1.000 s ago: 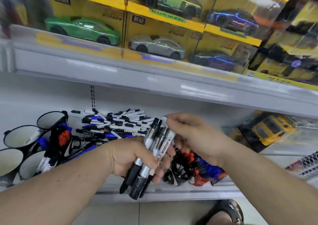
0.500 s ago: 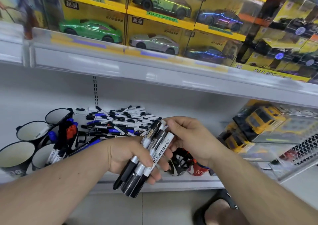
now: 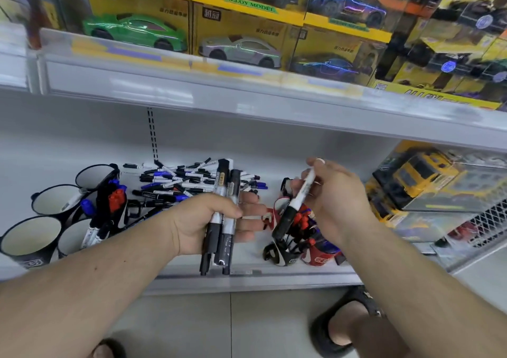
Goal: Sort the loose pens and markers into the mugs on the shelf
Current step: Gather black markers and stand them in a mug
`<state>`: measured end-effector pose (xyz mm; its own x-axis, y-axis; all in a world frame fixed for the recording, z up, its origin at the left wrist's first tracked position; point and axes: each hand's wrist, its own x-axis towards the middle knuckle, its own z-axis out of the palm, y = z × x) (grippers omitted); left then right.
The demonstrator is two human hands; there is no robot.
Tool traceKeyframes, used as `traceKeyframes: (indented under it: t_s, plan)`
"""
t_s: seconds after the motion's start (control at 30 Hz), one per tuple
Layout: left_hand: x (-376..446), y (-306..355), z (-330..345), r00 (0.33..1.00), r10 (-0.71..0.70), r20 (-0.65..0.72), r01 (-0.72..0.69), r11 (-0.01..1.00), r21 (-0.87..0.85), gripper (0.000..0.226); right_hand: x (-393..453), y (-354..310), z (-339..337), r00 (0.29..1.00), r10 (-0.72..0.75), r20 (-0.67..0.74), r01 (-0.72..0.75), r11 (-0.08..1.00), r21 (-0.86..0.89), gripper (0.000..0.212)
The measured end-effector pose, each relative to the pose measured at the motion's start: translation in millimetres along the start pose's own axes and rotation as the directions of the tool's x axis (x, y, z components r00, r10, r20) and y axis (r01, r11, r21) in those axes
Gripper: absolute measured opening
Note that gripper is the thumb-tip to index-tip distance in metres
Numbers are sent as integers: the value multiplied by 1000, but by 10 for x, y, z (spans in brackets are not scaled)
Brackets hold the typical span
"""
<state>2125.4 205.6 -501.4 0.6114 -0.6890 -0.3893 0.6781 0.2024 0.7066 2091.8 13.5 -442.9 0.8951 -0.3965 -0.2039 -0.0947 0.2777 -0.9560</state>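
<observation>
My left hand (image 3: 208, 222) grips a bundle of black-and-white markers (image 3: 223, 220) upright over the lower shelf. My right hand (image 3: 333, 196) pinches a single white marker with a black cap (image 3: 297, 201), cap pointing down, just above a black mug (image 3: 285, 256) and a red mug (image 3: 321, 257) that hold several red and black pens. A loose heap of pens and markers (image 3: 189, 181) lies at the back of the shelf. Several black mugs with white insides (image 3: 30, 241) stand at the left; one holds markers (image 3: 94, 231).
The white lower shelf (image 3: 247, 275) has a raised front lip. An upper shelf (image 3: 247, 94) overhangs, stacked with boxed toy cars (image 3: 241, 48). Boxed yellow toy trucks (image 3: 422, 176) and a wire mesh basket (image 3: 491, 220) stand at right. My sandalled foot (image 3: 345, 327) is on the floor.
My right hand has pulled one marker out of the bundle and carried it right, over the mugs. The left hand keeps hold of the other markers, now turned more upright.
</observation>
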Motion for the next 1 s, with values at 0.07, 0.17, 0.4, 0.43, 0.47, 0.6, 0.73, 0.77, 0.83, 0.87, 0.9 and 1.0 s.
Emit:
traceKeyframes:
  t_s: [0.07, 0.17, 0.4, 0.43, 0.47, 0.6, 0.73, 0.77, 0.83, 0.87, 0.9, 1.0]
  plan:
    - [-17, 5, 0, 999, 14, -29, -15, 1000, -11, 38, -1, -75, -77, 1000, 18, -7, -18, 998, 55, 21]
    - [-25, -8, 27, 1000, 15, -16, -15, 1000, 17, 35, -63, -96, -97, 995, 50, 88, -52, 998, 24, 23]
    - [27, -31, 234, 997, 37, -73, -36, 999, 7, 9, -282, 57, 125, 959, 143, 245, -126, 988, -87, 20]
    - [41, -45, 232, 997, 28, -76, -26, 999, 34, 12, -301, 63, 142, 953, 165, 256, -146, 985, -91, 20]
    - [51, -57, 226, 997, 20, -69, -17, 998, 54, 16, -310, 66, 149, 949, 180, 258, -164, 983, -83, 21]
    - [71, -78, 219, 994, 26, -104, -14, 994, 108, 22, -266, 96, 99, 975, 108, 196, -69, 978, -195, 17]
    - [50, -11, 209, 978, 94, -185, -74, 991, 114, 27, -247, 51, -8, 926, 81, 368, 141, 830, -540, 33]
    - [41, 5, 204, 975, 110, -192, -90, 990, 108, 26, -264, 41, -25, 906, 94, 414, 206, 754, -624, 40]
    - [25, 14, 226, 969, 139, -203, -117, 986, 114, 20, -292, 64, -34, 879, 49, 474, 380, 530, -758, 40]
    - [25, 1, 238, 967, 152, -206, -127, 983, 133, 17, -284, 97, -37, 872, 3, 489, 439, 436, -786, 34]
    - [29, -19, 254, 963, 171, -207, -141, 978, 154, 13, -273, 133, -38, 871, -28, 491, 460, 401, -792, 28]
    - [61, -58, 282, 940, 231, -250, -207, 971, 120, 10, -263, 147, -18, 878, -20, 479, 434, 454, -778, 23]
